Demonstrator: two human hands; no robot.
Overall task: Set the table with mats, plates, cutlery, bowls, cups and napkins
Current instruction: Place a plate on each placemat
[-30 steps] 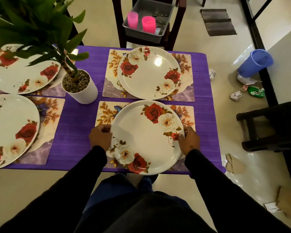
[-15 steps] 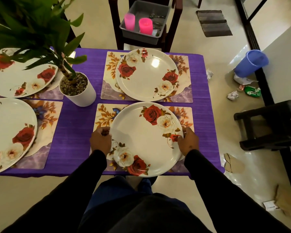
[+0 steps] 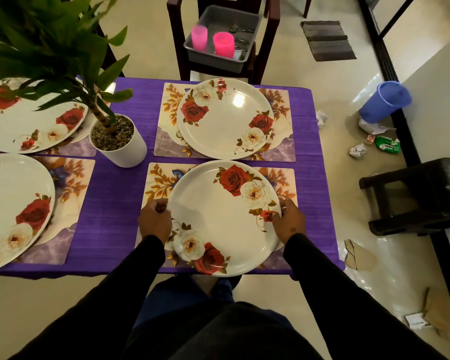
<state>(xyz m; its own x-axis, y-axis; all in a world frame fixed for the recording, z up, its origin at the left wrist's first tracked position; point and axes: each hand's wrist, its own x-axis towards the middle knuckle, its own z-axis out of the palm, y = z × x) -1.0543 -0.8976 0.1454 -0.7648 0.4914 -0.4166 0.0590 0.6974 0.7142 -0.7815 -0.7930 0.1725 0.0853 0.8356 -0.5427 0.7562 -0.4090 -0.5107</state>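
A white plate with red and white roses (image 3: 218, 211) lies on the near floral mat (image 3: 156, 181) at the purple table's front edge. My left hand (image 3: 155, 220) grips its left rim and my right hand (image 3: 289, 222) grips its right rim. A second rose plate (image 3: 225, 118) sits on the far mat (image 3: 281, 149). Two more plates (image 3: 16, 203) (image 3: 34, 120) rest on mats at the left. A grey tub (image 3: 218, 57) on the far chair holds two pink cups (image 3: 223, 44) and cutlery (image 3: 240, 29).
A potted plant in a white pot (image 3: 126, 152) stands mid-table, its leaves overhanging the left plates. A dark stool (image 3: 416, 193) stands to the right. A tipped blue bin (image 3: 383, 101) and crumpled litter lie on the floor beyond it.
The plate stays on the near mat with both hands holding its rim; only the head camera has shifted slightly.
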